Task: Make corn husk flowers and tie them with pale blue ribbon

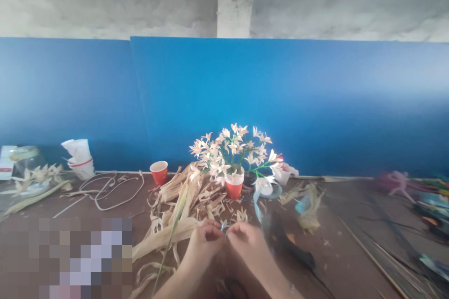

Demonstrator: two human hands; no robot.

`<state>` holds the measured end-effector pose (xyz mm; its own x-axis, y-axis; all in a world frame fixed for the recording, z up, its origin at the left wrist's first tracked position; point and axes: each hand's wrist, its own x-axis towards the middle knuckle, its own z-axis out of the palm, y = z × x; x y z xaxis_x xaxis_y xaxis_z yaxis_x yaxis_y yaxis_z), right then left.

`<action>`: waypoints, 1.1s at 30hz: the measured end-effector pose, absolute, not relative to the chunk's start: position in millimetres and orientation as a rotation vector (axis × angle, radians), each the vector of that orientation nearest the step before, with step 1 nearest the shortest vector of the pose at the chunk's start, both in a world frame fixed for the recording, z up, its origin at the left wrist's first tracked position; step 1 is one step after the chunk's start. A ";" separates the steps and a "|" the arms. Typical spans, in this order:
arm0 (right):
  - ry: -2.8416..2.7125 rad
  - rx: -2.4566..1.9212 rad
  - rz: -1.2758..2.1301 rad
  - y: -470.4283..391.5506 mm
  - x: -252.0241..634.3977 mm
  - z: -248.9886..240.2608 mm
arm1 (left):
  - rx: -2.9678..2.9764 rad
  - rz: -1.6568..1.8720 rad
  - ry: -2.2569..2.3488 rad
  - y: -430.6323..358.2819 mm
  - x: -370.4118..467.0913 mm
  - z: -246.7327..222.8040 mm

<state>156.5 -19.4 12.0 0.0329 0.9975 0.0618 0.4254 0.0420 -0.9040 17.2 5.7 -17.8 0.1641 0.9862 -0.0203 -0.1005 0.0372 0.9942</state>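
Observation:
My left hand (207, 237) and my right hand (245, 237) meet low in the middle, both with thumb and fingers pinched. Between their fingertips is a thin pale-blue strip (224, 227), curved and partly hidden. Just beyond the hands lies a loose cream flower (242, 215), apparently of dried husk. Behind it stands a red and white paper cup (234, 188) holding a bunch of cream flowers (231, 147) on green stems. A light-blue ribbon (257, 203) hangs down right of the cup. Dried corn husks (189, 191) spread left of it.
A dark tool (296, 252) with a cord lies right of my hands. Another red cup (160, 174), a white cable (112, 196) and a white cup with tissue (81, 166) stand or lie left. Thin sticks (386, 261) and blurred coloured items lie right. A blue panel (224, 84) closes the back.

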 end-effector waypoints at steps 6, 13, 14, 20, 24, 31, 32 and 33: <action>-1.485 -1.482 0.961 -19.8 157.4 11.9 | 1.147 1.105 1.087 4.4 17.1 -16.4; -1.555 -1.480 0.845 -23.6 158.3 20.4 | 1.248 1.015 1.088 5.3 17.8 -14.7; -1.561 -1.479 0.835 -23.7 158.5 21.8 | 1.266 0.999 1.075 5.0 17.7 -13.7; -1.510 -1.436 0.980 -21.0 160.0 22.3 | 1.328 1.020 1.054 2.4 17.6 -9.3; -1.397 -1.494 1.114 -20.3 158.8 18.3 | 1.457 1.071 1.038 0.3 17.1 -6.8; -1.367 -1.500 1.135 -18.5 161.5 16.4 | 1.456 1.123 1.082 -3.3 16.7 3.3; -1.401 -1.484 1.117 -17.4 163.8 16.0 | 1.425 1.112 1.077 -2.8 16.7 3.3; -1.449 -1.468 1.074 -16.1 166.2 15.4 | 1.382 1.090 1.072 -2.3 16.6 2.8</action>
<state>166.2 -16.1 15.4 -0.0135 0.9992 -0.0373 0.3265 -0.0309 -0.9447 16.6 -2.3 2.8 0.1906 0.9797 0.0623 0.0462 -0.0724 0.9963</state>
